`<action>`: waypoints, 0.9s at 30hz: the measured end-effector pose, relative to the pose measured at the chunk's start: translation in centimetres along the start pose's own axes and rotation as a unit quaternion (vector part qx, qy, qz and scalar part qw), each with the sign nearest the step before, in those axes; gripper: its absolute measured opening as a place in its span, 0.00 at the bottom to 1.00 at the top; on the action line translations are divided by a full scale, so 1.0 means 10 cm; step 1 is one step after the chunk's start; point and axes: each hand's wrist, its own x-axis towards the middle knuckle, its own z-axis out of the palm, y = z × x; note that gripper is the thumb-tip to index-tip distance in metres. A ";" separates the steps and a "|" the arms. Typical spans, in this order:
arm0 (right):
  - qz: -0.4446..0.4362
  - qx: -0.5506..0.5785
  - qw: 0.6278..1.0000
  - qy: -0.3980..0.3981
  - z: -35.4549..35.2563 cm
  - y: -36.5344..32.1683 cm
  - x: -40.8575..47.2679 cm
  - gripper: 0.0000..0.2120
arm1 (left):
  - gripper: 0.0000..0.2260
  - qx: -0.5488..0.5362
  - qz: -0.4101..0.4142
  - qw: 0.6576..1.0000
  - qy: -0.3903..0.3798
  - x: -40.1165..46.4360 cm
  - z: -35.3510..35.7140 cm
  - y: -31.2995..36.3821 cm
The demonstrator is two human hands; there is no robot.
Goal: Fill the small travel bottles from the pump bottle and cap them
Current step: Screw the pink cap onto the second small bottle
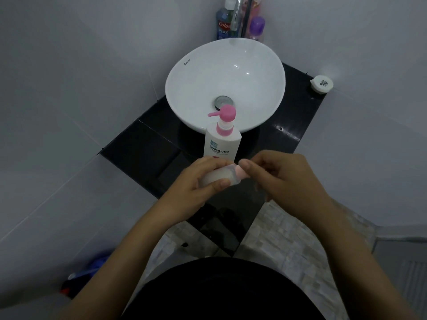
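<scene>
A white pump bottle (222, 140) with a pink pump head stands on the black counter (143, 146), just in front of the basin. Below it, my left hand (198, 181) grips a small translucent travel bottle (216, 175) lying on its side, neck pointing right. My right hand (277, 179) pinches the pink cap (240, 172) at the bottle's mouth with thumb and forefinger. Whether the cap is fully seated is hidden by my fingers. A second clear small bottle seems tucked under my right palm, blurred.
A white round basin (225, 86) with a metal drain sits on the counter. Behind it stand a tap, a blue mouthwash bottle (223, 24) and a purple-capped bottle (257, 28). A white round container (321, 83) rests at the counter's right corner. White tiled walls close in on both sides.
</scene>
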 end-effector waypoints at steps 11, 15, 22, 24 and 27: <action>-0.030 0.084 0.995 -0.038 0.02 0.08 -0.03 0.12 | 0.14 -0.035 -0.014 0.999 0.001 0.01 0.01 0.00; 0.014 0.083 0.996 0.003 0.10 0.08 -0.03 0.10 | 0.18 -0.020 -0.014 1.000 0.000 0.02 0.01 -0.01; -0.024 0.149 0.989 0.002 0.10 0.05 -0.04 0.11 | 0.18 -0.023 -0.025 0.999 0.010 0.02 -0.01 -0.03; -0.018 0.152 0.988 0.008 0.14 0.08 -0.04 0.07 | 0.18 0.000 -0.025 1.000 0.019 0.02 0.00 -0.03; -0.001 0.154 0.988 0.027 0.23 0.10 -0.04 0.06 | 0.14 0.051 -0.014 0.998 0.026 0.02 -0.01 -0.03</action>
